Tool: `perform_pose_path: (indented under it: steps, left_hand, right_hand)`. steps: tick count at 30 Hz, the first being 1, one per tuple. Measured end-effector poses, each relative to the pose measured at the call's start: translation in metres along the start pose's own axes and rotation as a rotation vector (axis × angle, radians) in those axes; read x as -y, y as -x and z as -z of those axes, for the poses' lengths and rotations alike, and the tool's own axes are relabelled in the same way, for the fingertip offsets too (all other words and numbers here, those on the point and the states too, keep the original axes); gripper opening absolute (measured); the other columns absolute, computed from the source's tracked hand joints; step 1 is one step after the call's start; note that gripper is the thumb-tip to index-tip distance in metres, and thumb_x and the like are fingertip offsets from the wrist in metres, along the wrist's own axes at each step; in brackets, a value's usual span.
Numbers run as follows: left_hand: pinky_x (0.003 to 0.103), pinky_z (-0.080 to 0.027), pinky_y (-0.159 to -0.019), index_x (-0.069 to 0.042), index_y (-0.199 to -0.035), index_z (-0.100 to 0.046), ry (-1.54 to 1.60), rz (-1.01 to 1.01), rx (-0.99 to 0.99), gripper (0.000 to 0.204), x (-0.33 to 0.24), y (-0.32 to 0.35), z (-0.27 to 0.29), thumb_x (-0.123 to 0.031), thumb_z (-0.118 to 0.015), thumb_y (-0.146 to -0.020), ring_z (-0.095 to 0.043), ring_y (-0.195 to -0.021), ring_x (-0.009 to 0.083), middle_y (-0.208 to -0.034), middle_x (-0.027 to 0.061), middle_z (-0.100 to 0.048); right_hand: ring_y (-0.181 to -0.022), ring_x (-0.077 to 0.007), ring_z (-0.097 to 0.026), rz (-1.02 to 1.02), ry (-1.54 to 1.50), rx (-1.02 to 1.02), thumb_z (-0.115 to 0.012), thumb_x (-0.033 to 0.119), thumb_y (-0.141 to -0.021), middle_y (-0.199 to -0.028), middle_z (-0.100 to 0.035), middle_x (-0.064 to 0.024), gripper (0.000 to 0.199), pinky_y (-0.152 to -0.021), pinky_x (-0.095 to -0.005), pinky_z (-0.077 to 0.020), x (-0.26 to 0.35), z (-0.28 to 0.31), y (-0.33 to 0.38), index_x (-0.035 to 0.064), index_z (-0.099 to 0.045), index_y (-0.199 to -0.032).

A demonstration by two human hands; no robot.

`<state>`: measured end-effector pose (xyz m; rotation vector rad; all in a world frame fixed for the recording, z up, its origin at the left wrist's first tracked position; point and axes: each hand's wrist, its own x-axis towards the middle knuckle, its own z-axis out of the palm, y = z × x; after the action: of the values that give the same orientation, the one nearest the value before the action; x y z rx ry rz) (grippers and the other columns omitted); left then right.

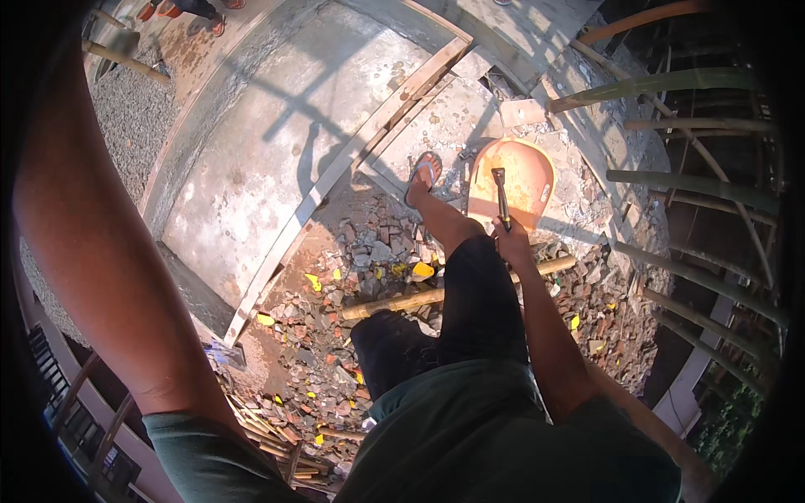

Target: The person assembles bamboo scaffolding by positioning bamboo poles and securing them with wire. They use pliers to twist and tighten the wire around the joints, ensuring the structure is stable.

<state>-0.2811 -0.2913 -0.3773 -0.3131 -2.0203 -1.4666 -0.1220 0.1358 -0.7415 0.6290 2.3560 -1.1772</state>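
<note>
My right hand (511, 243) is closed around the handle of a small hammer (501, 197), its dark head pointing away from me. Behind the hammer, an orange plastic scoop-shaped pan (528, 172) lies on the rubble, with dusty residue inside. My left forearm (92, 235) rises along the left side, and its hand is out of the picture. One foot (426, 174) in a flip-flop rests on the broken surface beside the pan.
A concrete slab (277, 151) edged by a wooden board (335, 172) lies to the left. Broken brick and stone rubble (319, 360) surrounds a bamboo pole (394, 303). Several bamboo poles (671, 84) line the right side. Gravel (134, 134) and another person's foot (218, 25) are at far left.
</note>
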Motion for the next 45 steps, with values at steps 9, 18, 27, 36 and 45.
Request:
perform_pose_path:
  steps: [9,18,27,36,45]
  left_hand:
    - [0.039,-0.051,-0.09,-0.004,-0.118,-0.066,-0.097,1.208,0.854,0.03,0.281,0.304,-0.147,-0.024,-0.057,-0.098,-0.067,-0.103,0.0312,-0.115,0.0178,-0.069]
    - [0.044,-0.053,-0.083,-0.004,-0.112,-0.068,0.143,1.252,0.677,0.023,0.275,0.131,-0.187,-0.017,-0.057,-0.096,-0.069,-0.095,0.0336,-0.103,0.0194,-0.07]
    - [0.026,-0.047,-0.065,-0.002,-0.104,-0.068,0.301,1.062,0.843,0.021,0.286,-0.079,-0.214,-0.018,-0.056,-0.098,-0.062,-0.077,0.0113,-0.096,0.0081,-0.071]
    - [0.037,-0.051,-0.066,0.0,-0.08,-0.068,2.366,0.056,1.578,0.024,0.013,-0.243,-0.346,-0.022,-0.075,-0.088,-0.065,-0.076,0.0284,-0.097,0.0206,-0.069]
    - [0.039,-0.052,-0.067,0.002,-0.08,-0.068,2.967,0.356,2.124,0.025,-0.139,-0.216,-0.409,-0.021,-0.075,-0.088,-0.066,-0.077,0.0314,-0.096,0.0226,-0.068]
  right_hand:
    - [-0.074,-0.0238,-0.063,0.183,0.187,-0.316,-0.06,0.021,-0.1,-0.087,-0.068,-0.0177,0.022,-0.071,-0.038,-0.0498,0.068,0.155,-0.131,0.0005,-0.059,-0.108]
    - [-0.091,-0.0157,-0.066,-0.211,-0.419,-0.092,-0.064,0.008,-0.096,-0.1,-0.069,-0.0074,0.019,-0.075,-0.0292,-0.0547,0.147,0.194,-0.179,0.0004,-0.06,-0.113]
    - [-0.095,-0.0313,-0.06,0.116,0.153,-0.271,-0.067,0.015,-0.089,-0.096,-0.071,-0.0099,0.019,-0.087,-0.0421,-0.0491,0.216,0.152,-0.108,0.0102,-0.071,-0.107]
    - [-0.097,-0.0325,-0.06,0.116,-0.098,-0.686,-0.068,0.003,-0.086,-0.1,-0.058,-0.0132,0.028,-0.084,-0.0417,-0.0489,0.258,0.195,-0.049,0.0074,-0.067,-0.113]
    - [-0.102,-0.0322,-0.056,-0.101,-0.272,-1.171,-0.063,0.018,-0.095,-0.102,-0.055,-0.0133,0.018,-0.089,-0.0422,-0.0461,0.258,0.22,0.043,0.0067,-0.062,-0.108]
